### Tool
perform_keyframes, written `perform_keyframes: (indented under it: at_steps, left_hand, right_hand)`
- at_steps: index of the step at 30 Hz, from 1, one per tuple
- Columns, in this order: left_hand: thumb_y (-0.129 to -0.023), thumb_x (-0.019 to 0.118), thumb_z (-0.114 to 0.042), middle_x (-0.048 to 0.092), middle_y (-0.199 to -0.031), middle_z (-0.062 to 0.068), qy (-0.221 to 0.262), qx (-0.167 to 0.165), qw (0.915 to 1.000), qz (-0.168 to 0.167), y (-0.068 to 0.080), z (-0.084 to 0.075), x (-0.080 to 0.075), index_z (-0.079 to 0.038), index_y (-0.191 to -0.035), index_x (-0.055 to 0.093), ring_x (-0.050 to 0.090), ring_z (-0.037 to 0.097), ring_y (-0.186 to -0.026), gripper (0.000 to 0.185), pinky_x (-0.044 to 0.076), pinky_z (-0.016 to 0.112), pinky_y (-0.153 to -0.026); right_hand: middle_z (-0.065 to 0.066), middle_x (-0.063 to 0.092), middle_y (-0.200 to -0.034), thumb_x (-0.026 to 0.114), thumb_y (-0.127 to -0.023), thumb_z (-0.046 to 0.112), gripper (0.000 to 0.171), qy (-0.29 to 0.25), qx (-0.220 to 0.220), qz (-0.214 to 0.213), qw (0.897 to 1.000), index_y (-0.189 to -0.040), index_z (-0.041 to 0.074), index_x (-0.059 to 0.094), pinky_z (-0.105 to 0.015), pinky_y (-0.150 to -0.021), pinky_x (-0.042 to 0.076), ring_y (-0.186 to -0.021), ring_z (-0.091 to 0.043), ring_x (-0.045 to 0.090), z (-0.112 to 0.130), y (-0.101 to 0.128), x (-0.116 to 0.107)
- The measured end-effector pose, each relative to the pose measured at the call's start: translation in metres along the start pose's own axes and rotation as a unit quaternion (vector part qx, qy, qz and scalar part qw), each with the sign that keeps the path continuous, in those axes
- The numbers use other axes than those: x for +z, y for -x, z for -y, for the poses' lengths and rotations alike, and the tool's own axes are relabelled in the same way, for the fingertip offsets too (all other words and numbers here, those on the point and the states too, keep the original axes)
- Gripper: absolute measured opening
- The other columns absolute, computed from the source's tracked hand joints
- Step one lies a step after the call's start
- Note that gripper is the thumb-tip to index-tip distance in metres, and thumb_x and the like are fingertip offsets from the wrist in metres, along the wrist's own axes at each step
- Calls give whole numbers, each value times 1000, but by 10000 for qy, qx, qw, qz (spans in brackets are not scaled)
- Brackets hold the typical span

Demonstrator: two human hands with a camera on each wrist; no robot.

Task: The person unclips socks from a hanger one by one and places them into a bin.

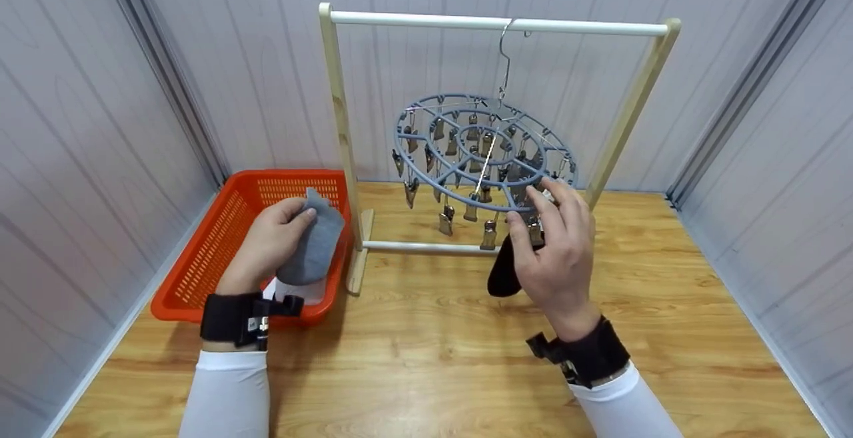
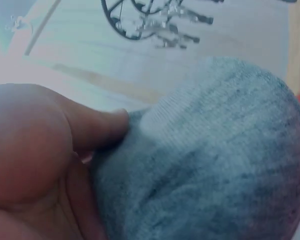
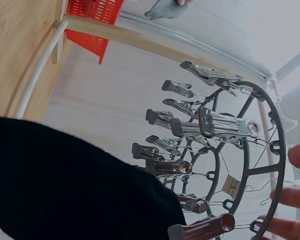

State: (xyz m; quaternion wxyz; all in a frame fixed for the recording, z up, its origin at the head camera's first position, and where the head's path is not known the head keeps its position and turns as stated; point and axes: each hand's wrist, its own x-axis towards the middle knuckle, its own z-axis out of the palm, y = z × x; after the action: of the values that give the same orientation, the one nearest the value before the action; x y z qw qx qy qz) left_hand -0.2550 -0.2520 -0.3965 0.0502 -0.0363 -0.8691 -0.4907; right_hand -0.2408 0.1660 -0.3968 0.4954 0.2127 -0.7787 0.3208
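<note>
Gripping a grey sock (image 1: 313,241) above the orange basket (image 1: 200,265), the left hand (image 1: 270,241) curls round it. The right hand (image 1: 556,251) pinches a black sock (image 1: 501,275) at a clip under the round hanger (image 1: 483,151), just before the wooden rack (image 1: 340,125).

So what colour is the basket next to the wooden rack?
The basket is orange, clearest in the head view.
</note>
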Motion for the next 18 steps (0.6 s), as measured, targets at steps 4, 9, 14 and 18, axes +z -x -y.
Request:
perform_keyframes:
  at_steps: [4,9,14,18]
  left_hand:
    - [-120,48,-21,64,-117,20,-194,-299,9992,157,-1,9,-6,0,-134,65,59,31,-101,30,48,43,-84]
    - [-118,47,-16,65,-134,26,-394,-577,9973,225,-6,21,-5,3,-150,60,61,35,-112,40,51,44,-87]
    - [-115,50,-20,60,-146,34,-852,-945,9912,370,-7,30,-8,13,-157,49,61,40,-121,53,55,52,-98]
    - [-115,55,-32,52,-158,34,-1297,-1277,9821,492,-5,26,-13,12,-162,42,57,43,-132,65,51,61,-110]
  right_hand:
    - [-26,63,-150,73,-107,24,44,57,158,163,9997,-139,-5,71,-61,-127,32,-145,-46,53,-1,1,1]
    - [-27,62,-151,72,-107,26,46,125,297,355,9988,-142,-5,70,-62,-128,30,-147,-46,51,0,2,0]
    - [-28,65,-146,73,-106,29,48,186,335,440,9983,-140,-6,70,-64,-128,31,-146,-47,52,1,3,1]
    - [-26,71,-136,75,-105,28,46,156,293,379,9987,-135,-6,72,-65,-126,32,-144,-48,55,3,3,3]
